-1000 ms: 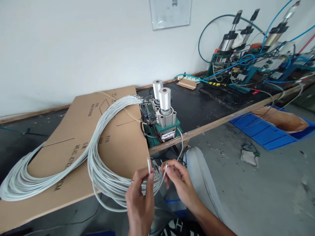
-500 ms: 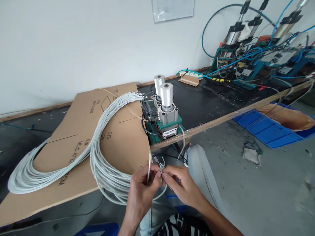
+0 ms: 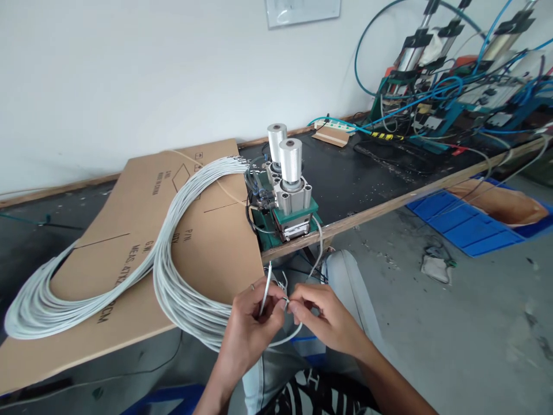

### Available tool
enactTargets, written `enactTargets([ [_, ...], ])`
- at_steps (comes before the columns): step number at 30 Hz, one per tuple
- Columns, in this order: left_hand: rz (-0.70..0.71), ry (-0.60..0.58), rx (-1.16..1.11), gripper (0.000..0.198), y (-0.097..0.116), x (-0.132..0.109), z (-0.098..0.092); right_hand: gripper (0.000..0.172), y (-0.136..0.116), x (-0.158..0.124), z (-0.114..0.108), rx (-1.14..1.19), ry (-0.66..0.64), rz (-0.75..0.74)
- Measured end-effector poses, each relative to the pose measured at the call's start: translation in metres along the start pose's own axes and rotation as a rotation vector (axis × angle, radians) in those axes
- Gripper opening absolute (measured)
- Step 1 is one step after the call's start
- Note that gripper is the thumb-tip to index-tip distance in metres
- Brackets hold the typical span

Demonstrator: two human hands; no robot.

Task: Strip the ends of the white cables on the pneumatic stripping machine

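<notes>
My left hand (image 3: pixel 254 320) is closed around a white cable (image 3: pixel 266 285), one end of which sticks up past the fingers. Between its thumb and forefinger is a pinched part of the cable near some fine loose strands. My right hand (image 3: pixel 324 314) pinches the same spot from the other side, fingertips close to the left ones. Exactly what lies between the tips is mostly hidden. To the left, a large bundle of white cables (image 3: pixel 190 305) lies looped in an S shape over a flattened cardboard sheet (image 3: pixel 216 248).
A pneumatic fixture (image 3: pixel 291 199) with two knurled metal knobs stands at the bench edge. Further right are more pneumatic machines (image 3: pixel 423 69) with blue hoses, and a power strip (image 3: pixel 334 125). A blue bin (image 3: pixel 462 225) sits on the floor, right. My knee (image 3: pixel 345 276) is below the bench.
The fingertips of both hands have shifted slightly right, and the upright cable end leans a little more. The loose strands show less between the fingers. The view has tilted slightly.
</notes>
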State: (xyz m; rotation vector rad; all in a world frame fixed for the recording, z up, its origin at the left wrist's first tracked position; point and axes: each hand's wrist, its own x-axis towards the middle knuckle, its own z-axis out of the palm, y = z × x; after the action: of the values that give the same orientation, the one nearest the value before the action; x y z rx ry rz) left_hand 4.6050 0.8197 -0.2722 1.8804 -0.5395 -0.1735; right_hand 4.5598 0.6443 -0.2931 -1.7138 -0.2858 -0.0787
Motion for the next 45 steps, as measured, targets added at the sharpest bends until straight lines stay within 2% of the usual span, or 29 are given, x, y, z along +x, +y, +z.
enactTargets([
  [4, 0.032, 0.093, -0.023, 0.013, 0.000, -0.002, 0.003, 0.029, 0.002, 0.001, 0.002, 0.005, -0.014, 0.013],
  [7, 0.070, 0.083, 0.011, 0.014, -0.001, -0.002, 0.002, 0.029, 0.000, 0.002, 0.000, 0.012, -0.041, 0.044],
  [10, 0.125, 0.009, 0.060, 0.015, -0.001, 0.002, -0.002, 0.029, -0.002, 0.002, -0.004, 0.015, -0.095, 0.100],
  [13, 0.180, -0.120, 0.110, 0.017, 0.001, 0.007, -0.008, 0.029, -0.002, 0.002, -0.009, 0.004, -0.152, 0.137],
  [18, 0.261, -0.332, 0.249, 0.023, 0.008, 0.015, -0.017, 0.027, 0.003, 0.000, -0.013, -0.020, -0.198, 0.103],
  [22, 0.256, -0.385, 0.271, 0.023, 0.010, 0.018, -0.018, 0.032, 0.002, -0.002, -0.015, -0.099, -0.172, 0.075],
  [25, 0.192, -0.358, 0.206, 0.021, 0.007, 0.019, -0.014, 0.033, 0.001, -0.004, -0.017, -0.149, -0.123, 0.046],
  [28, 0.030, -0.234, -0.026, 0.017, 0.001, 0.018, -0.005, 0.034, 0.007, -0.008, -0.011, -0.011, -0.039, 0.094],
  [32, -0.131, -0.012, -0.354, 0.022, -0.009, 0.008, 0.015, 0.039, 0.022, -0.016, 0.017, 0.285, 0.149, 0.208],
  [35, -0.222, 0.103, -0.521, 0.025, -0.017, -0.002, 0.029, 0.041, 0.028, -0.019, 0.041, 0.360, 0.323, 0.220],
  [37, -0.263, 0.143, -0.564, 0.029, -0.020, -0.007, 0.033, 0.041, 0.030, -0.020, 0.050, 0.372, 0.368, 0.229],
  [40, -0.241, 0.125, -0.499, 0.029, -0.018, -0.007, 0.028, 0.040, 0.028, -0.019, 0.052, 0.332, 0.330, 0.229],
  [43, -0.158, 0.019, -0.349, 0.023, -0.011, 0.001, 0.013, 0.037, 0.024, -0.018, 0.044, 0.247, 0.279, 0.204],
  [45, -0.098, -0.063, -0.198, 0.021, -0.008, 0.007, 0.003, 0.035, 0.020, -0.017, 0.036, 0.112, 0.258, 0.145],
])
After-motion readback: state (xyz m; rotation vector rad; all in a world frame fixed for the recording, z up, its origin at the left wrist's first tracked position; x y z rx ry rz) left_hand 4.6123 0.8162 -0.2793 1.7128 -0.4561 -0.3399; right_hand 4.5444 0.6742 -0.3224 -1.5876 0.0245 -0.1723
